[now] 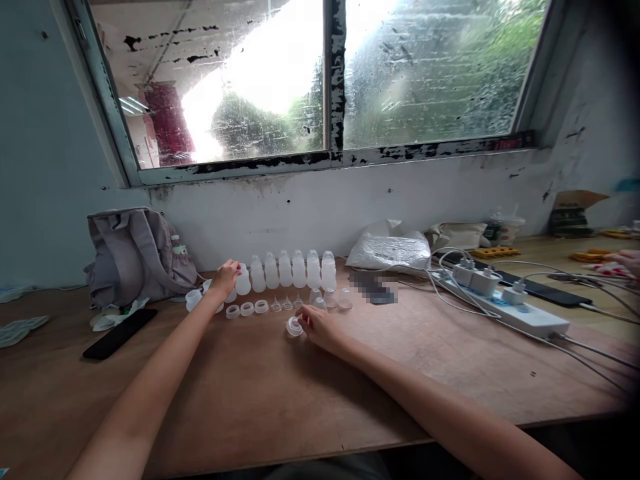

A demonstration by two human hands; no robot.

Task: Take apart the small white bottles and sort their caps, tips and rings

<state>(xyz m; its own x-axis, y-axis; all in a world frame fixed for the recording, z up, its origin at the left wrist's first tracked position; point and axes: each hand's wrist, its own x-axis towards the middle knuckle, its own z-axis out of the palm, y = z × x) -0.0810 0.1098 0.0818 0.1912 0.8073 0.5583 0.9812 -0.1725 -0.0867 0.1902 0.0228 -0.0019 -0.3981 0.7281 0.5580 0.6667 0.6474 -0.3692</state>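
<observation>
Several frosted baby bottles [299,272] stand in a row by the wall. My left hand [228,277] reaches to the row's left end, fingers pinched together at the top of a bottle [243,281]; whether it grips that bottle is unclear. My right hand [320,327] is closed on a clear ring-shaped part [294,327] just above or on the table. Between the hands lie white rings [247,309] and clear nipples [287,304]. Clear domed caps [345,299] sit just behind my right hand.
On the wooden table [240,400], a grey backpack [135,253] and black phone [120,333] are at left. A power strip [530,319] with cables, a silvery bag [390,251] and a pouch [460,235] are at right. Another person's hand [626,260] shows at the right edge.
</observation>
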